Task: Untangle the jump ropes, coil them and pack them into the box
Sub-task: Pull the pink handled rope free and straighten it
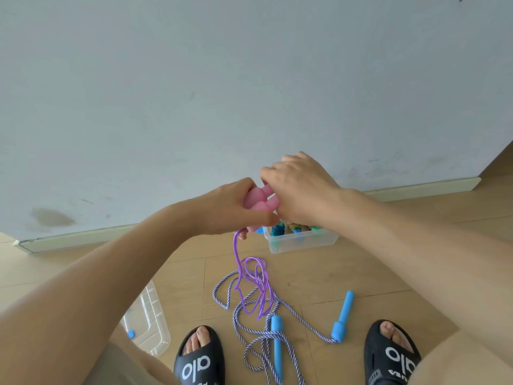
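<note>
Both hands are up at chest height on the pink handles (259,202): left hand (230,208) curled round them, right hand (301,190) gripping from the other side. The purple rope (254,282) dangles onto the floor over a striped rope (249,329) with blue handles (344,315). The box (301,240) sits by the wall with coiled ropes inside, lid (148,320) near the left foot.

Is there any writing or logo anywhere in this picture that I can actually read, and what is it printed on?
"alo", white letters seen upside down, on the strap of the left black slide sandal.
"alo", also upside down, on the right black slide sandal.
Smaller white print below that logo, partly cut off: not legible.
Nothing readable on the clear box or the lid.
</note>
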Demonstrator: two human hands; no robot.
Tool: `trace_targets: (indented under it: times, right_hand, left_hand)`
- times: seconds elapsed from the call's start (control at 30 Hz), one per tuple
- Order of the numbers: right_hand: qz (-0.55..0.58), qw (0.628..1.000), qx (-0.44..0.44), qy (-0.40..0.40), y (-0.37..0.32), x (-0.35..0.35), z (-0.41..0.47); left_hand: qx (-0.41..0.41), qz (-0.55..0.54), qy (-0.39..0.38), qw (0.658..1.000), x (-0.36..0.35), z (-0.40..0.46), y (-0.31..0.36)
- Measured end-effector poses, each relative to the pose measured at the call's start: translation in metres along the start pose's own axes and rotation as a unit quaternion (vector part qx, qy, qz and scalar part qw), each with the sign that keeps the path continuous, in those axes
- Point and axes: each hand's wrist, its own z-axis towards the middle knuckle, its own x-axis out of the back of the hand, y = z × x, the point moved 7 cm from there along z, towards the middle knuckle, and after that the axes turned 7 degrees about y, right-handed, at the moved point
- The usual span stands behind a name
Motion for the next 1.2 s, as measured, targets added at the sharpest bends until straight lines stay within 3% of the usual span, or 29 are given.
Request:
trace_targets:
  times: [0.1, 0.17, 0.2, 0.27, 0.33, 0.4, 0.43, 0.47, 0.53, 0.57, 0.7, 0.8, 0.87, 0.93, 1.07, 1.2]
  right_hand:
    - [0.003, 0.997, -0.070, 0.036, 0.019, 0.006, 0.000]
    - [0.129, 0.967, -0.219, 0.019, 0.039, 0.009, -0.004]
    - [0.248, 0.916, -0.317, 0.000, 0.048, 0.004, -0.011]
    - [0.510, 0.741, -0.436, -0.029, 0.046, -0.009, -0.025]
    - [0.669, 0.621, -0.399, -0.086, 0.029, -0.019, -0.026]
    - [0.764, 0.557, -0.282, -0.159, -0.005, -0.017, -0.024]
    - [0.772, 0.563, -0.227, -0.189, -0.020, -0.015, -0.024]
    - [0.749, 0.598, -0.194, -0.206, -0.033, -0.014, -0.026]
    - [0.686, 0.672, -0.192, -0.200, -0.044, -0.023, -0.026]
    - [0.671, 0.687, -0.207, -0.186, -0.045, -0.026, -0.026]
    - [0.674, 0.673, -0.259, -0.159, -0.040, -0.023, -0.025]
    - [0.659, 0.682, -0.283, -0.141, -0.025, -0.012, -0.021]
    - [0.664, 0.678, -0.286, -0.134, -0.015, -0.010, -0.021]
    - [0.659, 0.682, -0.277, -0.154, -0.009, -0.009, -0.023]
    - [0.648, 0.691, -0.256, -0.195, 0.002, -0.005, -0.026]
    - [0.637, 0.696, -0.241, -0.229, 0.012, 0.001, -0.028]
  left_hand:
    - [0.014, -0.062, 0.021, 0.998, 0.005, 0.000, 0.001]
    - [0.026, -0.161, 0.064, 0.985, 0.009, 0.003, -0.001]
    - [0.037, -0.219, 0.085, 0.971, 0.012, 0.005, -0.003]
    - [0.062, -0.320, 0.115, 0.938, 0.015, 0.009, -0.008]
    - [0.094, -0.407, 0.136, 0.899, 0.018, 0.012, -0.016]
    - [0.126, -0.453, 0.142, 0.871, 0.019, 0.014, -0.023]
    - [0.137, -0.465, 0.137, 0.864, 0.018, 0.014, -0.025]
    - [0.145, -0.478, 0.128, 0.857, 0.016, 0.014, -0.026]
    - [0.162, -0.494, 0.108, 0.847, 0.010, 0.012, -0.025]
    - [0.164, -0.490, 0.101, 0.850, 0.008, 0.010, -0.023]
    - [0.106, -0.416, 0.122, 0.895, 0.016, 0.012, -0.016]
    - [0.047, -0.228, 0.208, 0.950, 0.037, 0.012, -0.022]
    - [0.044, -0.169, 0.204, 0.963, 0.038, 0.012, -0.029]
    - [0.065, -0.159, 0.201, 0.965, 0.038, 0.010, -0.038]
    - [0.058, -0.117, 0.281, 0.951, 0.059, 0.009, -0.045]
    - [-0.096, 0.081, 0.309, 0.943, 0.066, 0.001, -0.027]
